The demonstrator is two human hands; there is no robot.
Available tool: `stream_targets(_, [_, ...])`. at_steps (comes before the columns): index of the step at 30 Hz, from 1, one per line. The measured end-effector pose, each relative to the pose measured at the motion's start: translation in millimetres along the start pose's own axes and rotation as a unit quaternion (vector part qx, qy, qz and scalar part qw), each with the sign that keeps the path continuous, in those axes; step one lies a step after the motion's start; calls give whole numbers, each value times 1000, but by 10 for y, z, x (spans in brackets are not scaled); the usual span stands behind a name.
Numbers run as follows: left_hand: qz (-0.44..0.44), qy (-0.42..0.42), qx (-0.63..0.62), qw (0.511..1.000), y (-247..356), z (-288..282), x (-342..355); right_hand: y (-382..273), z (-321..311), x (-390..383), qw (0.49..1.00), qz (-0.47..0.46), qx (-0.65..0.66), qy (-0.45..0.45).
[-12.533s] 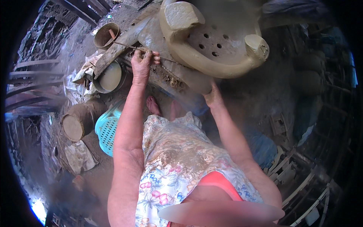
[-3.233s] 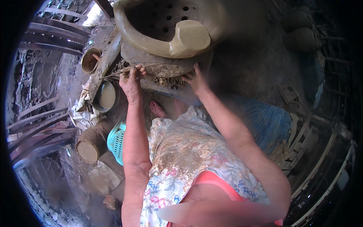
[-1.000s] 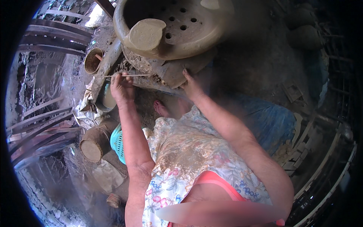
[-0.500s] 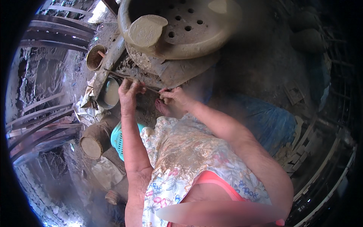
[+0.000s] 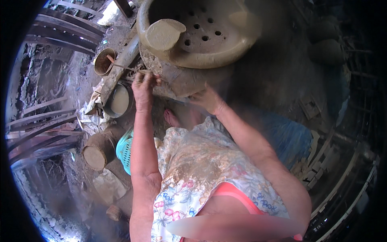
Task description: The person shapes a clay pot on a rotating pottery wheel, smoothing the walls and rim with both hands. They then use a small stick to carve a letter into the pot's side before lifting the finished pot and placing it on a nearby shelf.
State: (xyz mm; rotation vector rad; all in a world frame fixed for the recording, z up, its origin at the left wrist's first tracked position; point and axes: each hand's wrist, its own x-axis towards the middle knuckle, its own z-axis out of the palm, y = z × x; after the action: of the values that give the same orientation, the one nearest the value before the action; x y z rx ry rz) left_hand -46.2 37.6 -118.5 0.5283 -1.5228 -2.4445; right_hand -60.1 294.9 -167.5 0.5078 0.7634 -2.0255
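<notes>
A large round clay stove (image 5: 201,60) with a holed floor and thick lumps on its rim stands ahead of me. My left hand (image 5: 144,84) is closed around a thin stick-like tool (image 5: 124,66), whose end sticks out to the left toward a bucket. That hand is just below the stove's left side. To its right, my right hand (image 5: 208,99) is open, fingers spread, at the lower edge of a greyish sheet (image 5: 187,82) under the stove. Whether it presses on the sheet I cannot tell.
A small bucket (image 5: 101,66) with an orange-handled thing inside and a pail of cloudy liquid (image 5: 119,101) stand at left. Nearer are a clay-covered container (image 5: 96,157) and a turquoise basket (image 5: 124,151). A blue tarp (image 5: 284,135) lies at right.
My right hand has let go of the stick's right end and spread open, moving right. My left hand has moved slightly up and right with the stick.
</notes>
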Motion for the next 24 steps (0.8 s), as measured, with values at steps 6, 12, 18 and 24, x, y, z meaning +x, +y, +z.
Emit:
stream_targets(6, [-36,-86,126,988,53,162,-401,176,238,9,997,72,36,-1])
stream_targets(12, [-41,34,32,998,234,-205,-570,221,143,-63,985,25,-160,62])
stream_targets(18, [199,266,128,935,355,-1196,-478,-88,4,-259,949,-27,-285,132])
stream_targets(24, [123,321,187,920,-177,-2048,-382,-247,37,55,974,-135,-99,156])
